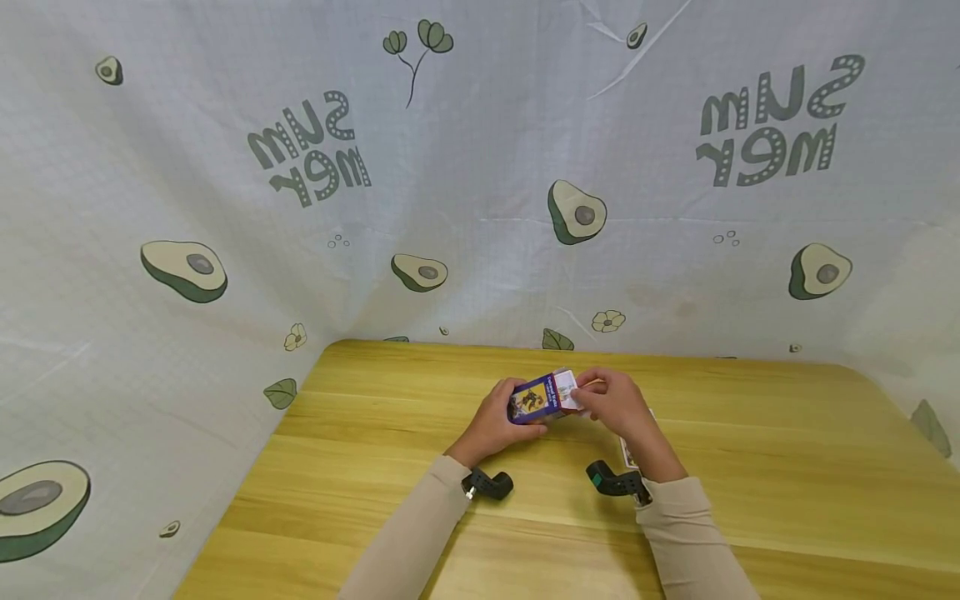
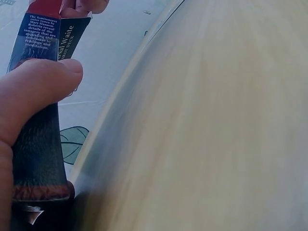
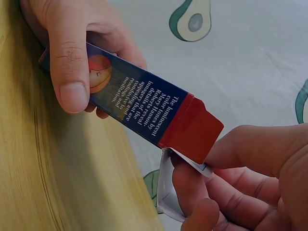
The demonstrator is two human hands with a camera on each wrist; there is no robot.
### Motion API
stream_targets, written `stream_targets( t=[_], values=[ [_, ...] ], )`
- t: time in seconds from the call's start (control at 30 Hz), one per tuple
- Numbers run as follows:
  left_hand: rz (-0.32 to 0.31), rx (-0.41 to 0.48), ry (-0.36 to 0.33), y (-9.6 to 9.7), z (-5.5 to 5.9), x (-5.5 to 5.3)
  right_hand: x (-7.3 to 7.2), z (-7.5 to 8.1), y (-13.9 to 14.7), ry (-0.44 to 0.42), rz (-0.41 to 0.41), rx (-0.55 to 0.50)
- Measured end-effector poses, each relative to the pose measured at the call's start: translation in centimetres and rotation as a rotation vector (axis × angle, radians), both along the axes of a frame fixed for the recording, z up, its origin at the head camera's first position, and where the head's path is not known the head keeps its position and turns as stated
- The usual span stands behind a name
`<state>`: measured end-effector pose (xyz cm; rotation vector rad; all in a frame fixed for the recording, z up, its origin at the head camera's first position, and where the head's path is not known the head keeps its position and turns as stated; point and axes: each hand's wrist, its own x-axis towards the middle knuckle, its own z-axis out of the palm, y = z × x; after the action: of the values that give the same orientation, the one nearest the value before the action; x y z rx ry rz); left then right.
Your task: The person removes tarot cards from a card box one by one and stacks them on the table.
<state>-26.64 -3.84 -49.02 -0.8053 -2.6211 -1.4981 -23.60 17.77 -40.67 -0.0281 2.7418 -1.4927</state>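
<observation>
While the left hand grips the card box above the table, toward its far edge, apparently to steady it, the right hand pinches a white piece at the box's open end; card or flap, cannot tell.

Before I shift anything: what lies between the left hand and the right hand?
The card box, gripped by the left hand, its open end toward the right hand; the head view shows this.
</observation>
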Motion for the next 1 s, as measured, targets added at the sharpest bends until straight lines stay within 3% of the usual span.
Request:
stream_targets(
  t=[0.2,0.47,1.0],
  values=[
    [0.007,-0.009,-0.008,0.1,0.2,0.0,-0.1,0.1,0.5,-0.021,-0.018,-0.031],
    [0.003,0.002,-0.005,0.1,0.4,0.0,-0.1,0.3,1.3,-0.068,-0.01,-0.152],
    [0.022,-0.021,0.001,0.1,0.2,-0.2,-0.2,1.0,3.2,-0.12,-0.005,-0.215]
  ],
)
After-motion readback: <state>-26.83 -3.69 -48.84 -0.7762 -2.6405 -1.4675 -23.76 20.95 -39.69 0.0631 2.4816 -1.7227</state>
